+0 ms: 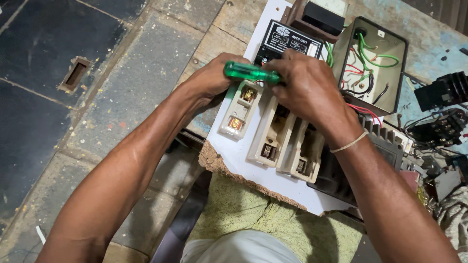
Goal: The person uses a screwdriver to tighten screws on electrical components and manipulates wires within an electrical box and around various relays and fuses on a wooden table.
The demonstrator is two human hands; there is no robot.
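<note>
Left hand (pixel 214 75): I see it curled around the butt end of the green screwdriver (pixel 251 73), fingers closed on the handle, resting on the top edge of the white board (pixel 239 156).
Right hand (pixel 304 85): closed over the other end of the handle, knuckles up; its fingertips are tucked under, so I cannot tell exactly how they pinch.
Screwdriver: lies nearly level between my two hands, touching both; its shaft and tip are hidden under the right hand.
Why held so: I judge the two-handed grip steadies the tool over the fuse holders, one hand guiding and the other turning.
Fuse holders (pixel 270 134): three cream ceramic blocks side by side on the board, just below my hands; the left one shows brass terminals.
Black control unit (pixel 290 41): fixed at the board's top, just beyond my hands.
Open metal box (pixel 373 63): to the right, upright, with green, red and black wires inside.
Board: propped across my lap, I think to bring the work close.
Black parts (pixel 441 109): on the blue tabletop (pixel 429 44), well apart to the right.
</note>
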